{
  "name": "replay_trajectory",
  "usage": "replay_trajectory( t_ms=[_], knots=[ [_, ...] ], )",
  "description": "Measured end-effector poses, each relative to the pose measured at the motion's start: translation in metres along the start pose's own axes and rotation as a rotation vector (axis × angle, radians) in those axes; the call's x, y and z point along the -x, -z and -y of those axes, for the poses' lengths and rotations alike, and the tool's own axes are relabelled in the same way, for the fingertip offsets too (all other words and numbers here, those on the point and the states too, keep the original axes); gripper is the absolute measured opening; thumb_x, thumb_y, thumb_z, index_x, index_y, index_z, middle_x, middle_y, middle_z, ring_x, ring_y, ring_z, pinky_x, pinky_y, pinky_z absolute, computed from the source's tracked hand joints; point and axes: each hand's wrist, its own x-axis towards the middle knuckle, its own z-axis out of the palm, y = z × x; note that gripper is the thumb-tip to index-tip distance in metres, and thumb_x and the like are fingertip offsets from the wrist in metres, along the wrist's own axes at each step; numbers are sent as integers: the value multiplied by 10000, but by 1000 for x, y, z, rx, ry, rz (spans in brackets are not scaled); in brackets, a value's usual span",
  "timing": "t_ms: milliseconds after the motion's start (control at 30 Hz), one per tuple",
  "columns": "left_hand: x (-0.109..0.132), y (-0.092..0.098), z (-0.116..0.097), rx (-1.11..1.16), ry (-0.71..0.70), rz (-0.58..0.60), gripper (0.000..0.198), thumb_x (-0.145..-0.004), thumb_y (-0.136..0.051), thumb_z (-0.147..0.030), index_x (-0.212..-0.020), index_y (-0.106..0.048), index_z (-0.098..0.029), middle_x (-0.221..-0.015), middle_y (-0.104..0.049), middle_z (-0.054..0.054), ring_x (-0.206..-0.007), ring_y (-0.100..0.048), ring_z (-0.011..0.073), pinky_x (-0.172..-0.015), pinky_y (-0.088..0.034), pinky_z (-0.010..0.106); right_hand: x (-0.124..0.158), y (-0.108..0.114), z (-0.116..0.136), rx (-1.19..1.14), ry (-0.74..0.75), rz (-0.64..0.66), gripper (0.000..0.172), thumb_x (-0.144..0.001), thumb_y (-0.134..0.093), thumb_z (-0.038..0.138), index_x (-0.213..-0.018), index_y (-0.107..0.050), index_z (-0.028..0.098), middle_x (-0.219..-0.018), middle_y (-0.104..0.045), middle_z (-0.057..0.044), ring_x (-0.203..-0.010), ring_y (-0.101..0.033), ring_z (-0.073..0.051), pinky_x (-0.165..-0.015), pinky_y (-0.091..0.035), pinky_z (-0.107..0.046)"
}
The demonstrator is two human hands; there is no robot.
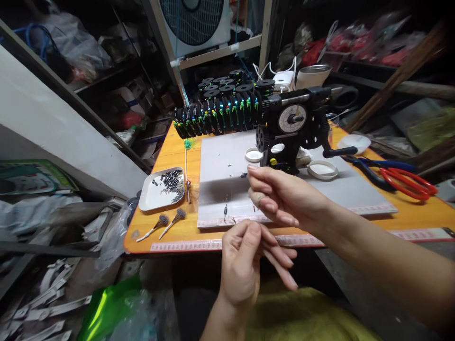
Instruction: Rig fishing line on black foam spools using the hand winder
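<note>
My left hand (245, 263) is raised over the table's front edge, thumb and index finger pinched together and the other fingers stretched to the right. Just above it, my right hand (280, 194) has its thumb and fingertips pressed together, with a tan wrap around one finger. Whatever either pinch holds is too fine to make out. Below and beside them lies a pale grey board (213, 189). A small dark cylindrical piece (225, 210) shows near its front edge, and further tiny dark pieces (243, 175) lie near my right fingertips.
Behind the board stands a hand-cranked black winder (293, 118) carrying a row of spools (220, 113). On the left are a white tray (144, 201) of small black parts and two dark-tipped bundles (170, 222). Red-handled scissors (408, 184) and a white ring (323, 169) lie right.
</note>
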Motion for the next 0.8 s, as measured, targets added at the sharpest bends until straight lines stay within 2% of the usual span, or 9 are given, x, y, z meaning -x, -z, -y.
replay_trajectory(
  t_ms=[100, 367, 600, 667, 733, 800],
  knots=[
    [10, 3, 6, 39, 37, 7, 335, -967, -488, -326, -775, -630, -92, -623, -742, 83, -478, -698, 168, -439, -503, 149, 0, 2, 2, 17, 41, -18, 458, -937, -452, 446, -575, -361, 181, -429, -492, 42, -212, -330, -26, -202, -186, -95],
    [30, 10, 17, 150, 121, -18, 369, -988, -432, -312, -777, -635, -87, -617, -740, 101, -500, -708, 189, -381, -504, 168, -1, 10, 2, 29, 29, 15, 460, -957, -424, 453, -590, -392, 177, -441, -512, 34, -214, -339, -28, -199, -188, -100],
    [38, 14, 29, 174, 108, -36, 358, -997, -416, -305, -814, -644, -98, -609, -739, 86, -579, -731, 230, -348, -492, 167, -1, 12, 0, 60, 28, 29, 439, -936, -472, 477, -619, -419, 178, -456, -527, 36, -231, -367, -31, -211, -197, -98],
    [39, 13, 34, 162, 43, -59, 329, -1001, -415, -287, -854, -646, -104, -612, -742, 73, -530, -715, 211, -396, -513, 163, -1, 13, 1, 71, 25, 30, 430, -940, -468, 475, -632, -432, 177, -462, -533, 32, -237, -378, -32, -214, -204, -98],
    [41, 11, 35, 138, -15, -105, 297, -995, -438, -272, -858, -644, -108, -611, -741, 60, -497, -702, 190, -514, -562, 190, -1, 13, 1, 77, 25, 24, 425, -947, -457, 467, -639, -440, 175, -463, -531, 32, -238, -379, -33, -214, -207, -98],
    [44, 10, 32, 103, 17, -151, 310, -997, -430, -271, -837, -641, -109, -623, -744, 62, -531, -716, 187, -647, -589, 247, 0, 13, 2, 80, 24, 14, 428, -958, -436, 455, -636, -441, 173, -461, -527, 31, -235, -378, -33, -213, -207, -98]
  ],
)
